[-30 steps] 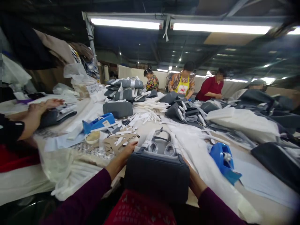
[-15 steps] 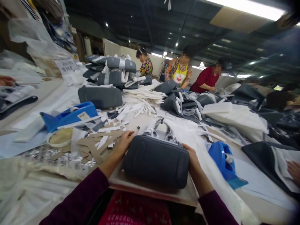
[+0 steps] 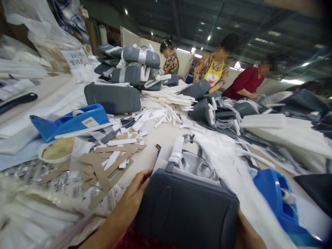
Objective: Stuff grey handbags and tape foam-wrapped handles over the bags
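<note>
A dark grey handbag [image 3: 189,207] is held close in front of me, tilted, with its broad face toward me. My left hand [image 3: 137,190] grips its left side, fingers curled behind the edge. At the opposite side my right hand [image 3: 247,230] presses on the bag's right end; its fingers are mostly hidden behind the bag. White foam wrap [image 3: 177,150] covers part of the bag's handle [image 3: 202,145], which stands up behind the top edge. Clear plastic film shows beside the handle.
Blue tape dispensers stand left [image 3: 70,121] and right [image 3: 278,200]. Cardboard strips [image 3: 114,155] lie scattered left of the bag. Beyond are white foam tubes [image 3: 171,100] and stacked grey bags [image 3: 112,98]. White foam sheets [image 3: 280,135] sit at right. Several people work across the table.
Both hands have brought the handbag nearer to me, and it now looks larger and lower in view. My head view has shifted, so the table things appear displaced.
</note>
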{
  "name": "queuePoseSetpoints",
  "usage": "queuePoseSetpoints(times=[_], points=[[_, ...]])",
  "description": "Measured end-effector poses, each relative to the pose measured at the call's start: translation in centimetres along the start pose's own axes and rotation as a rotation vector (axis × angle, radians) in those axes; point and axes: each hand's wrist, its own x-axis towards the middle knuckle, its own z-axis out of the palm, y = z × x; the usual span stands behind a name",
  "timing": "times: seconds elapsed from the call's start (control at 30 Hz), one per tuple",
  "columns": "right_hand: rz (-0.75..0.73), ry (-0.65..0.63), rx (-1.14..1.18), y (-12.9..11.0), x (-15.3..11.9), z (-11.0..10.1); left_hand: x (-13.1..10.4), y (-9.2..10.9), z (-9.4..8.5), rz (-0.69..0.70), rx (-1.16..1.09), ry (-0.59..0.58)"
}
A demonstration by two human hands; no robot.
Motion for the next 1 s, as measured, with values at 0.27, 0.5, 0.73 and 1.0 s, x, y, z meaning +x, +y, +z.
queuePoseSetpoints(times=[0.27, 0.5, 0.73, 1.0], points=[[-0.770, -0.162, -0.801, -7.5, -0.4, 2.5, 1.5, 1.7, 1.0, 0.275, 0.147, -0.118], [-0.863, -0.438, -1.015, -9.3, 0.2, 10.0, 1.6, 1.6, 1.4, 0.260, 0.039, -0.197], [-1.159, -0.325, -1.107, -7.2, -0.9, 10.6, 1.4, -0.2, 0.9, 0.234, -0.047, -0.255], [-1.266, -0.496, -1.027, -7.3, -0.8, 10.6, -0.6, -1.3, -2.8, 0.393, 0.053, 0.049]])
